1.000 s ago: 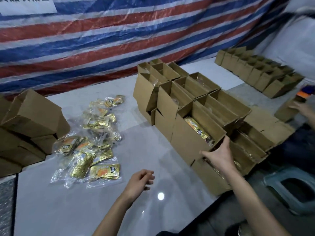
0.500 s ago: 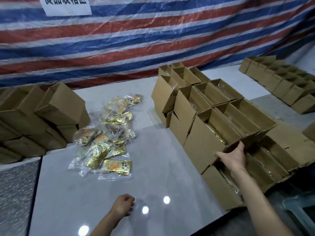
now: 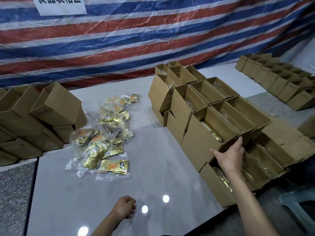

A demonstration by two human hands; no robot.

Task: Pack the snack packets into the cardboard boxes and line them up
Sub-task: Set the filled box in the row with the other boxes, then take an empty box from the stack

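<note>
**A:** Head view first. What does the right grip hold?

**B:** The right grip [image 3: 230, 155], a bare hand, is closed on the end flap [image 3: 245, 136] of an open cardboard box [image 3: 199, 142]. The thumb is on the near side and the fingers [image 3: 239, 143] lie over the flap's edge. A gold packet [image 3: 211, 133] lies inside that box, just beyond and left of the grip.

**A:** And right under it?

**B:** Another open box [image 3: 214, 188] sits directly below the wrist at the bench [image 3: 162, 176] edge, with gold packets in it. More open boxes [image 3: 180, 77] stand packed close together, running up and away beyond the grip.

**A:** The left one?

**B:** The left grip [image 3: 125, 207] is on the bench, well to the left of the right one and nearer the person. Its fingers are curled under and it holds nothing.

**A:** Where are the loose snacks?

**B:** The snack packets [image 3: 102, 133] lie in a heap on the bench, beyond the left grip and well left of the right one. They are gold foil in clear wrappers. Further left, closed boxes [image 3: 42, 116] are stacked.

**A:** Anything farther off?

**B:** A separate row of open boxes [image 3: 281, 82] is far beyond and right of the right grip. A striped tarpaulin [image 3: 153, 40] with a white sign [image 3: 61, 5] hangs behind everything. A plastic stool [image 3: 298, 206] stands off the bench, to the right of the forearm.
</note>
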